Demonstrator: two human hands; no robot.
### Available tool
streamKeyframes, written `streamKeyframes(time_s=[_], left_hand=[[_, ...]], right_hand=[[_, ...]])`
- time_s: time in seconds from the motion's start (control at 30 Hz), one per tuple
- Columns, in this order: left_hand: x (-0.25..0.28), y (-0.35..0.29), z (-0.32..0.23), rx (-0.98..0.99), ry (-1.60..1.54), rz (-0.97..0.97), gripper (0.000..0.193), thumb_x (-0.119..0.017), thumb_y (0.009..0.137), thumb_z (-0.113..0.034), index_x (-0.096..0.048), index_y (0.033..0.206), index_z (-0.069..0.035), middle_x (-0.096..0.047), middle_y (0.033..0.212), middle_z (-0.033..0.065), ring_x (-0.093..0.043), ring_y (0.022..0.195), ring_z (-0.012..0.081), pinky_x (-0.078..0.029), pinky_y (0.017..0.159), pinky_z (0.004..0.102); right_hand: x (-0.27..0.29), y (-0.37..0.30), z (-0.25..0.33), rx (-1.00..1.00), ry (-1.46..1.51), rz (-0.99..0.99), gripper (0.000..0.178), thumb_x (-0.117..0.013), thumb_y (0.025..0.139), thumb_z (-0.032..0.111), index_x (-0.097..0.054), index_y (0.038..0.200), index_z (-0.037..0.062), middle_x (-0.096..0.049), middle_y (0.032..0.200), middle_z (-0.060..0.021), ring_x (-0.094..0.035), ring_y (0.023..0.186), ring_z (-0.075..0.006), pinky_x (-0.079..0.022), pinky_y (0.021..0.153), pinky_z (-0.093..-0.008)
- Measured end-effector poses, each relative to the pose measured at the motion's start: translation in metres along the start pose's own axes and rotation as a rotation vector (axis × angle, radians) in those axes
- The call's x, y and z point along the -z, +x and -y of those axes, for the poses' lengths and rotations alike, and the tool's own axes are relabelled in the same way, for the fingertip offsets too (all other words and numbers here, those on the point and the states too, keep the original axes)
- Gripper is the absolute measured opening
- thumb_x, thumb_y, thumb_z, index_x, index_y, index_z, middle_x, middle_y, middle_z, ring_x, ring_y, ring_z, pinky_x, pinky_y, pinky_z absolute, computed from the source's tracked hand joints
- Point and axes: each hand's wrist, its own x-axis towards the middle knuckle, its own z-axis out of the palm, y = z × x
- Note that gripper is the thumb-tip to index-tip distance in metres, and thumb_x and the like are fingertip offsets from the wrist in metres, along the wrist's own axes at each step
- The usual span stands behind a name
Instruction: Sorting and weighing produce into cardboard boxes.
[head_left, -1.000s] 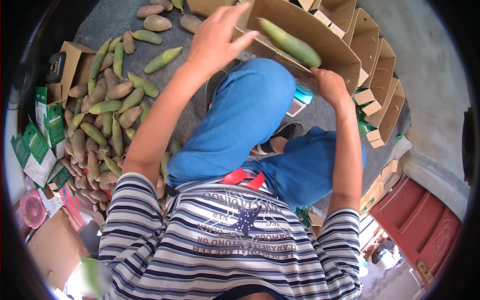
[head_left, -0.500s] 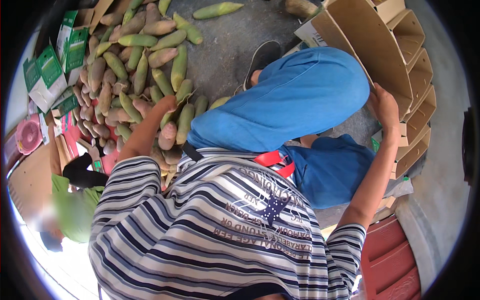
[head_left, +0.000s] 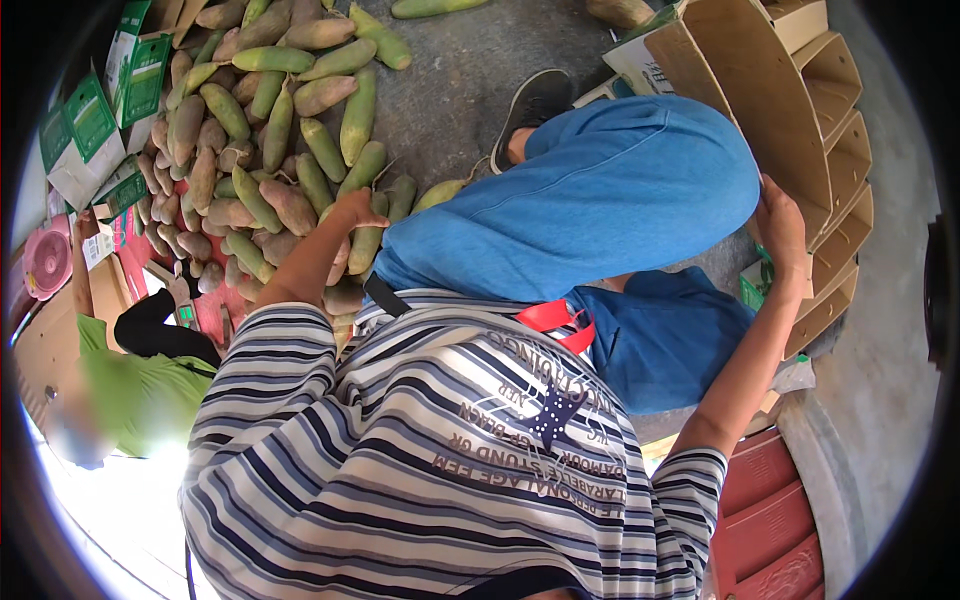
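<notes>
A large heap of long green radishes [head_left: 313, 148], several of them pinkish-brown with soil, lies on the left. My left hand [head_left: 357, 210] is over the near right side of this heap, thumb and fingers apart. It touches the radishes, and no radish shows in its grasp. On the right, a brown cardboard box [head_left: 745, 85] stands tilted beside my bent knee. At the box's near edge, next to the knee, my right hand [head_left: 783, 225] has its fingers closed on the cardboard; the fingertips are partly hidden.
Divided cardboard cartons [head_left: 833, 150] line the right side. Green and white cartons [head_left: 88, 130] stand at the far left near a pink fan [head_left: 48, 257]. A person in a green shirt [head_left: 150, 395] reaches in there. One radish [head_left: 437, 8] lies apart on the grey floor [head_left: 440, 110].
My left hand has shifted slightly right and toward me over the radishes, its thumb now showing apart. My right hand stays at the box edge. The person in green has moved slightly left.
</notes>
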Motion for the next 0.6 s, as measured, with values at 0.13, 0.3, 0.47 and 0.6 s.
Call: streamKeyframes(time_s=[0.13, 0.3, 0.47, 0.6], left_hand=[[-0.009, -0.001, 0.002, 0.070, -0.156, -0.066, 0.075, -0.075, 0.058, -0.046, -0.052, 0.108, 0.004, -0.059, 0.104, 0.0218, -0.057, 0.098, 0.0335, -0.045, 0.083, 0.0381], [0.020, -0.005, 0.002, 0.134, -0.276, -0.067, 0.074, -0.073, 0.060, -0.046, -0.052, 0.108, 0.006, -0.059, 0.104, 0.0227, -0.057, 0.098, 0.0330, -0.045, 0.081, 0.0382], [0.034, -0.009, -0.008, 0.118, -0.293, -0.166, 0.073, -0.071, 0.062, -0.045, -0.050, 0.109, 0.006, -0.059, 0.104, 0.0226, -0.057, 0.097, 0.0333, -0.045, 0.081, 0.0388], [0.084, 0.000, -0.047, -0.061, -0.286, -0.422, 0.070, -0.068, 0.064, -0.043, -0.047, 0.111, 0.004, -0.058, 0.102, 0.0234, -0.056, 0.097, 0.0357, -0.045, 0.082, 0.0407]], right_hand=[[0.000, -0.001, 0.005, -0.006, -0.032, -0.023, 0.034, -0.054, 0.083, 0.020, -0.054, 0.114, 0.0046, -0.061, 0.100, -0.0181, -0.057, 0.095, -0.0330, -0.044, 0.081, -0.0407], [0.004, -0.003, 0.012, -0.017, -0.009, -0.010, 0.034, -0.056, 0.082, 0.018, -0.055, 0.112, 0.0021, -0.060, 0.098, -0.0211, -0.057, 0.093, -0.0354, -0.044, 0.078, -0.0411], [0.007, 0.001, 0.015, -0.017, -0.036, 0.024, 0.034, -0.056, 0.082, 0.018, -0.054, 0.113, 0.0024, -0.060, 0.100, -0.0202, -0.056, 0.095, -0.0348, -0.044, 0.079, -0.0410], [0.009, -0.002, 0.014, -0.029, -0.020, 0.003, 0.034, -0.055, 0.083, 0.018, -0.054, 0.113, 0.0021, -0.060, 0.100, -0.0200, -0.056, 0.095, -0.0350, -0.044, 0.079, -0.0410]])
